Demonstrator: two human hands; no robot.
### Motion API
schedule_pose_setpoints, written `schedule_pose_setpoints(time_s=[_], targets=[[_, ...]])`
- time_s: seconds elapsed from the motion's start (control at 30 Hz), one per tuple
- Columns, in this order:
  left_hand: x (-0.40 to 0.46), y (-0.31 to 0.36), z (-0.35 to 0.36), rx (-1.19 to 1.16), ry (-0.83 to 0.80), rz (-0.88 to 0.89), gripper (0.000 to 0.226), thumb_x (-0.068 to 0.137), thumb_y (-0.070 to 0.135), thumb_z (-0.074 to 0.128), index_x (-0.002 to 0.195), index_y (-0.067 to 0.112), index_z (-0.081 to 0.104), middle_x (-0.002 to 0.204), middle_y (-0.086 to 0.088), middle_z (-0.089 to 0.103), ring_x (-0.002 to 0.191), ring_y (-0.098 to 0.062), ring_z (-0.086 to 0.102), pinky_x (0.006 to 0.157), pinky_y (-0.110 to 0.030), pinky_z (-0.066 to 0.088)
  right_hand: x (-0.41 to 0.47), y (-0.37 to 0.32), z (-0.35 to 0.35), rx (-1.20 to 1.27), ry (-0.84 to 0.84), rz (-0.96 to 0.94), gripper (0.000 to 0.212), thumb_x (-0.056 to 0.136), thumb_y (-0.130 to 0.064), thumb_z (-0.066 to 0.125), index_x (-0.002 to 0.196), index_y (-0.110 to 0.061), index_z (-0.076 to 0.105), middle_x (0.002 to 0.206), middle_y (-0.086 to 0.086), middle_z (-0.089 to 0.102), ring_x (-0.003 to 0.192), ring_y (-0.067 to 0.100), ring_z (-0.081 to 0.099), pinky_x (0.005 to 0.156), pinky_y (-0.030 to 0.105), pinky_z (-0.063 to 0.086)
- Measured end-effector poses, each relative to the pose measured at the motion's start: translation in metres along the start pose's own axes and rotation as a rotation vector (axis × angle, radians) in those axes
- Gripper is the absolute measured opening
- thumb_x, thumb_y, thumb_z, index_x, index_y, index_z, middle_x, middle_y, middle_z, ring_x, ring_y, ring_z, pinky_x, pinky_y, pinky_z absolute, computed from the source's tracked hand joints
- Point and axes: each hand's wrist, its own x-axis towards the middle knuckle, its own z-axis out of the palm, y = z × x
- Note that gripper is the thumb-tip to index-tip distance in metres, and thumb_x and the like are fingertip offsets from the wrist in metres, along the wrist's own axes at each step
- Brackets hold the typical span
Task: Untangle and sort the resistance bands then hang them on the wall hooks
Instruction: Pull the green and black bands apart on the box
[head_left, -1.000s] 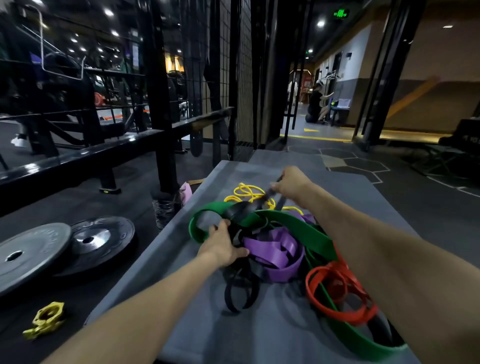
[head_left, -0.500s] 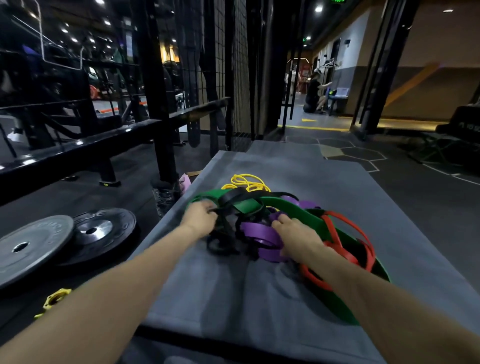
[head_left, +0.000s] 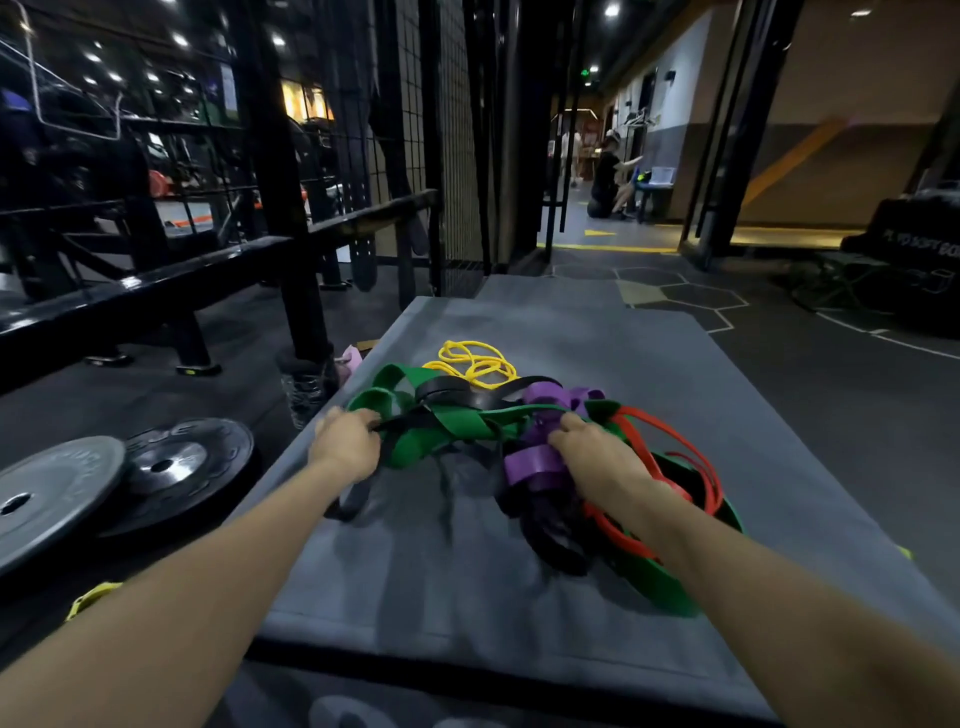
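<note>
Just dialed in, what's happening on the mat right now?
A person is working at a tangled pile of resistance bands on the grey mat. The left hand grips a black band beside the green band; the right hand holds the purple band. The yellow band lies behind the pile, the red band at the right. Nothing is sorted or hung yet.

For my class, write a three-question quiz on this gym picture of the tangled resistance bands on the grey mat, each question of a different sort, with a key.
1. True or false: the yellow band lies at the far edge of the pile, touched by neither hand.
2. Which band does the left hand grip? A) red B) black C) yellow
3. Fill in: the right hand grips the ______ band.

Key
1. True.
2. B: it grips the black band, where this crosses the green band.
3. Purple: its fingers curl into the purple band, with the red band beside the wrist. All lie on the grey mat.
</note>
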Motion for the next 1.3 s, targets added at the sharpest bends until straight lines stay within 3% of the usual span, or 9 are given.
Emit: schedule_pose_setpoints(time_s=[0.13,0.3,0.5,0.67,0.8,0.87,0.93,1.03,1.3], targets=[[-0.019,0.026,0.005,-0.054,0.108,0.365,0.045,0.082,0.014,0.061,0.126,0.016,0.053,0.124,-0.012,0.047,0.121,-0.030,0.044,0.106,-0.034,0.035,-0.009,0.008,0.002,0.097,0.021,-0.071,0.038,0.082,0.002,0.048,0.116,-0.013,0.056,0.122,0.006,0.047,0.116,0.028,0.051,0.090,0.036,0.043],[-0.048,0.076,0.034,-0.091,-0.168,0.711,0.061,0.075,0.002,0.058,0.132,0.017,0.047,0.135,-0.004,0.046,0.127,-0.020,0.044,0.105,-0.024,0.032,-0.019,0.016,0.003,0.316,0.053,-0.159,0.037,0.069,-0.008,0.057,0.105,-0.012,0.063,0.116,0.005,0.057,0.111,0.027,0.053,0.093,0.034,0.044],[-0.040,0.084,0.032,0.506,-0.032,0.761,0.049,0.080,0.040,0.064,0.123,0.020,0.051,0.122,-0.002,0.056,0.120,-0.021,0.048,0.096,-0.033,0.037,-0.027,0.035,0.004,0.428,0.143,-0.035,0.053,0.070,0.008,0.058,0.118,-0.014,0.061,0.124,0.003,0.058,0.114,0.027,0.054,0.093,0.034,0.045],[-0.023,0.047,-0.010,0.814,-0.013,0.545,0.028,0.090,0.027,0.053,0.115,0.016,0.060,0.120,-0.003,0.056,0.117,-0.022,0.050,0.089,-0.033,0.043,-0.028,0.047,0.006,0.485,0.272,0.090,0.053,0.065,0.012,0.055,0.111,-0.011,0.064,0.109,0.010,0.065,0.103,0.031,0.059,0.084,0.039,0.048],[-0.041,0.055,-0.007,0.713,-0.112,0.493,0.028,0.091,0.027,0.045,0.112,0.021,0.061,0.119,-0.005,0.062,0.112,-0.026,0.058,0.086,-0.031,0.045,-0.027,0.034,0.015,0.525,0.286,0.127,0.052,0.066,0.015,0.047,0.108,-0.009,0.065,0.110,0.012,0.066,0.104,0.031,0.058,0.085,0.036,0.046],[-0.049,0.073,0.008,0.633,-0.007,0.560,0.029,0.091,0.029,0.042,0.109,0.020,0.063,0.114,-0.009,0.065,0.110,-0.028,0.058,0.088,-0.032,0.044,-0.025,0.026,0.021,0.535,0.292,0.106,0.051,0.064,0.015,0.048,0.103,-0.011,0.067,0.106,0.010,0.067,0.101,0.031,0.058,0.083,0.032,0.044],[-0.047,0.084,0.021,0.403,0.073,0.592,0.028,0.092,0.021,0.040,0.109,0.020,0.063,0.115,-0.009,0.063,0.110,-0.030,0.057,0.087,-0.037,0.046,-0.027,0.024,0.027,0.553,0.310,0.115,0.050,0.064,0.015,0.048,0.101,-0.012,0.067,0.106,0.008,0.067,0.100,0.030,0.059,0.081,0.027,0.042],[-0.039,0.093,0.040,0.055,-0.107,0.587,0.036,0.095,0.009,0.038,0.126,0.018,0.054,0.131,-0.007,0.051,0.121,-0.027,0.049,0.096,-0.037,0.042,-0.034,0.025,0.033,0.555,0.328,0.117,0.050,0.065,0.014,0.047,0.102,-0.012,0.068,0.110,0.006,0.067,0.102,0.031,0.057,0.088,0.028,0.042],[-0.016,0.092,0.052,0.364,-0.312,0.674,0.044,0.090,0.025,0.056,0.133,0.026,0.044,0.129,-0.002,0.048,0.122,-0.025,0.043,0.101,-0.040,0.039,-0.038,0.018,0.041,0.519,0.319,0.033,0.050,0.075,0.010,0.046,0.110,-0.020,0.066,0.120,-0.003,0.060,0.102,0.031,0.049,0.089,0.035,0.041]])
